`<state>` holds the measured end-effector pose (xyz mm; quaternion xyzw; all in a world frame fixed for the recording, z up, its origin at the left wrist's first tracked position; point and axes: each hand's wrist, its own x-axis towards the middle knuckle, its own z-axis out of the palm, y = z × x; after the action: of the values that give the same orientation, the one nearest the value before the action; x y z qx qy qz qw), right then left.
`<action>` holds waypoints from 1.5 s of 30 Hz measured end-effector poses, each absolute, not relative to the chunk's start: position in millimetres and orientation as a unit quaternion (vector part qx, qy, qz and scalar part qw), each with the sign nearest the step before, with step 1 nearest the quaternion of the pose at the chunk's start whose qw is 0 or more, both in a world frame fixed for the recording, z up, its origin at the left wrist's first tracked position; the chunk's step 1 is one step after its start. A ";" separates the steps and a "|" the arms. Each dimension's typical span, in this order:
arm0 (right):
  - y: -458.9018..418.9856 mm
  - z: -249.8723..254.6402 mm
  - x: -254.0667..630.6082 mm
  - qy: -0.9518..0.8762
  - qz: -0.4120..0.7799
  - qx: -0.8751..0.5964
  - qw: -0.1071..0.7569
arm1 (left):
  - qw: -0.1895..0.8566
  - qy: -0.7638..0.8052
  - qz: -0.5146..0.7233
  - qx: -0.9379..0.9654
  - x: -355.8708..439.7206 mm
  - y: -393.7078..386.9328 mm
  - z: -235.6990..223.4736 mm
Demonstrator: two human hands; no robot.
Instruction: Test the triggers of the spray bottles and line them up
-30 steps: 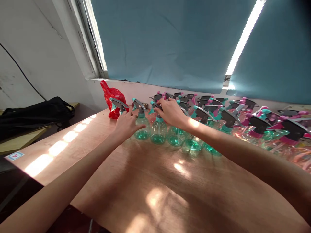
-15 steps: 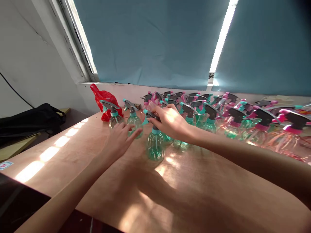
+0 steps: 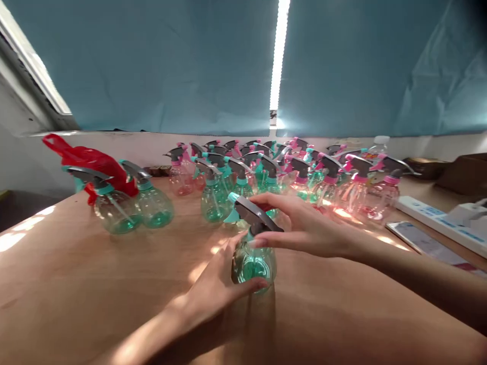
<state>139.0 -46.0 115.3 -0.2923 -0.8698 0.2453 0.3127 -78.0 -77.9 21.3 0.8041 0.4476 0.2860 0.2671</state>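
A green clear spray bottle (image 3: 254, 261) with a grey and teal spray head is between my hands at the middle of the table. My left hand (image 3: 218, 284) is wrapped round the lower body, thumb across the front near the base. Around the neck, just under the grey trigger head, my right hand (image 3: 300, 223) grips with its thumb in front and its fingers behind. The bottle tilts slightly. Behind it stand several green bottles, such as the green spray bottle (image 3: 213, 200), and several pink ones, such as the pink spray bottle (image 3: 357, 195).
Two green spray bottles, one of them a near-left bottle (image 3: 117, 213), stand apart at the left before a red plastic bag (image 3: 93, 159). At the right lie a white power strip (image 3: 437, 218) and a phone (image 3: 411, 235). A brown box (image 3: 464, 175) sits behind them.
The bottle has come away from the group toward me, held by my right hand. My left hand has moved from open in the air to around its body. The view has swung right.
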 end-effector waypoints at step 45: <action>8.2 65.4 246.1 -0.802 0.274 -0.377 0.374 | 0.185 0.334 0.110 0.917 21.1 11.7 -15.9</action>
<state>246.1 8.2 65.4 -0.3772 -0.8018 0.2743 0.3736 21.1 11.7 -15.9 0.9175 0.3345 0.1102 0.1849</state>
